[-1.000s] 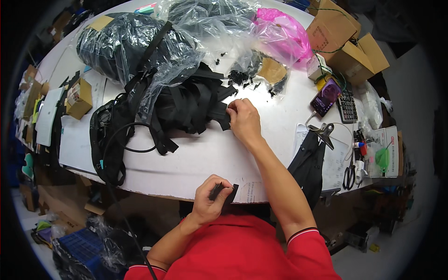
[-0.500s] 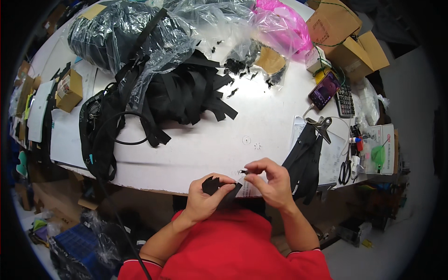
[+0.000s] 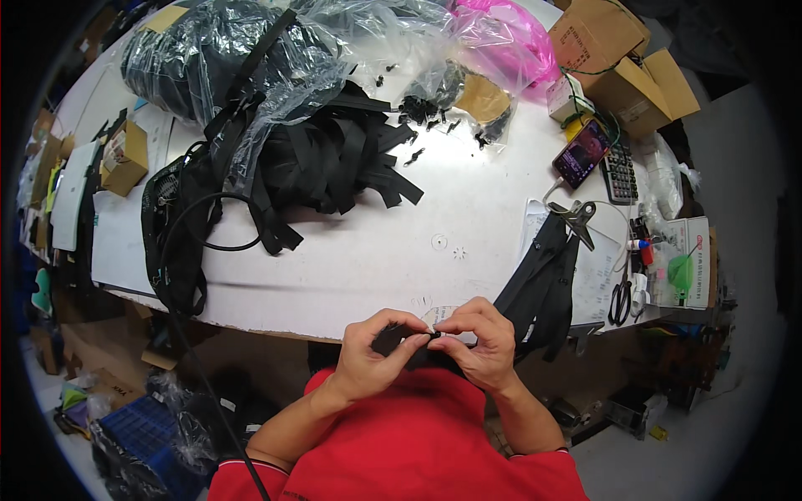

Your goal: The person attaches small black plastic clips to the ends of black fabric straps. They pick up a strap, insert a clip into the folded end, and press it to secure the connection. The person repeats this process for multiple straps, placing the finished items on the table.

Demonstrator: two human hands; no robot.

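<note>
At the table's near edge my left hand (image 3: 366, 355) is closed on a black zipper tape (image 3: 387, 340), most of it hidden by the fingers. Pinched in my right hand (image 3: 486, 346) is a small black zipper slider (image 3: 434, 335), which meets the tape's end between the fingertips of both hands. Whether the slider is on the tape, I cannot tell. More black zipper tapes (image 3: 313, 163) lie heaped at the back left. Loose black sliders (image 3: 418, 109) are scattered beyond the middle of the table. To the right, a metal bulldog clip (image 3: 576, 220) grips a bunch of black zippers (image 3: 541, 288).
Clear plastic bags (image 3: 192, 63) and a pink bag (image 3: 510, 42) fill the far side. A phone (image 3: 582, 156), calculator (image 3: 619, 174), cardboard box (image 3: 639, 96) and black scissors (image 3: 619, 302) lie at the right. A black cable (image 3: 200, 367) hangs at the left.
My right hand has moved down and left with the slider, up to the tape in my left hand. The two hands' fingertips now meet.
</note>
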